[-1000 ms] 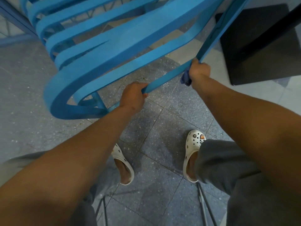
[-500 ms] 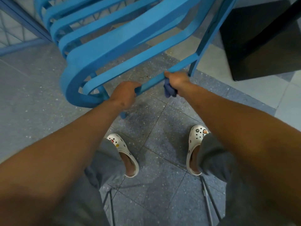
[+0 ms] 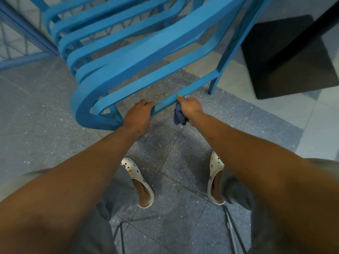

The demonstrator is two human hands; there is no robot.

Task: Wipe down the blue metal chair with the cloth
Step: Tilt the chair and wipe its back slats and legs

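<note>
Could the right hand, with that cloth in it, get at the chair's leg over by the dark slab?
Probably yes. The right hand holds the cloth on the blue chair rail that runs straight to that leg, with only bare floor between.

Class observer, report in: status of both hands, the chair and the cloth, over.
Left hand grips the lowest bar of the blue chair. Right hand holds the cloth at that same bar. Nothing in the way.
</note>
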